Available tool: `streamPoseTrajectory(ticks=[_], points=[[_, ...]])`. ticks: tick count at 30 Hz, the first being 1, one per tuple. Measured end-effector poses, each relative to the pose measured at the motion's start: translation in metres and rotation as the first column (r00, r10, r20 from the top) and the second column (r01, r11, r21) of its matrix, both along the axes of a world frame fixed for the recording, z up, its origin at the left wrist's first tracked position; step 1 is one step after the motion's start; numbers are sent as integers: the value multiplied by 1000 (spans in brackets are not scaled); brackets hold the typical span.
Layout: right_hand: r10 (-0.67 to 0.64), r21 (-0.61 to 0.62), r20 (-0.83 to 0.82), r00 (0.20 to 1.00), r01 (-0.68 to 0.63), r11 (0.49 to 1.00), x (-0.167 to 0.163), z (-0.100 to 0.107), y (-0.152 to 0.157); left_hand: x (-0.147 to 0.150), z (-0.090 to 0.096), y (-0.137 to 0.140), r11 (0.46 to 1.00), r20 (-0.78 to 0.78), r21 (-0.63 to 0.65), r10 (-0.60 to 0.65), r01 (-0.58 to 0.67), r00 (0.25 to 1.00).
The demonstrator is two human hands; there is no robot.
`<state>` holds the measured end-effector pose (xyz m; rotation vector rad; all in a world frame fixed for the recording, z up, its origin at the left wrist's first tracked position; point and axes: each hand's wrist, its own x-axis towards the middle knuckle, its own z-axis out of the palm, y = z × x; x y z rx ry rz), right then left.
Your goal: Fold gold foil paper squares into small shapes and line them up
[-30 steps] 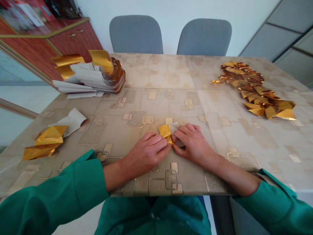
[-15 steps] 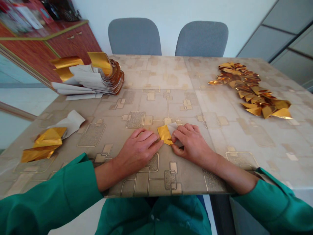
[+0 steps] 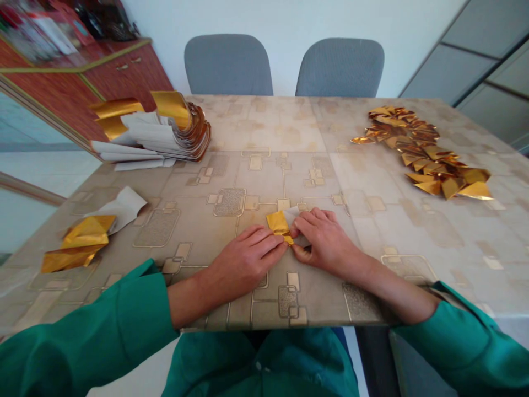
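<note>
Hands (image 3: 250, 256) closer, gold paper (image 3: 277, 221) aslant far-left

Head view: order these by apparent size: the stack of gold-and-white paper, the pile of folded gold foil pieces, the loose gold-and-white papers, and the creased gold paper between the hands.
1. Paper stack and foil pile: too alike to rank
2. Loose papers
3. Creased gold paper, partly covered
</note>
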<state>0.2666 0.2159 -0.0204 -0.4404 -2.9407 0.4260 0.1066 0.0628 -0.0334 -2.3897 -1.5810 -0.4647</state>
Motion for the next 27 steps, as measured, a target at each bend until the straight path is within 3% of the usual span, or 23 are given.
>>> streamPoseTrajectory(ticks=[4, 7, 11, 16, 23, 27], points=[[123, -125, -41, 992, -128, 984, 6, 2, 18, 0, 2, 1, 996, -20, -89, 16, -18, 1000], [310, -282, -60, 949, -314, 906, 13, 7, 40, -2, 3, 2, 986, -27, -168, 15, -19, 1000], [352, -240, -99, 931, -366, 899, 20, 12, 55, -9, 6, 5, 989, -18, -151, -8, 6, 1000], [383, -183, -101, 918, -396, 900, 17, 14, 46, -18, 11, 10, 987, 5, -122, -103, 103, 995], [401, -223, -150, 903, -427, 876, 13, 12, 42, -23, 9, 12, 969, 29, -134, -204, 206, 979], [391, -244, -159, 907, -419, 874, 13, 12, 41, -24, 7, 12, 967, 53, -149, -200, 206, 978]])
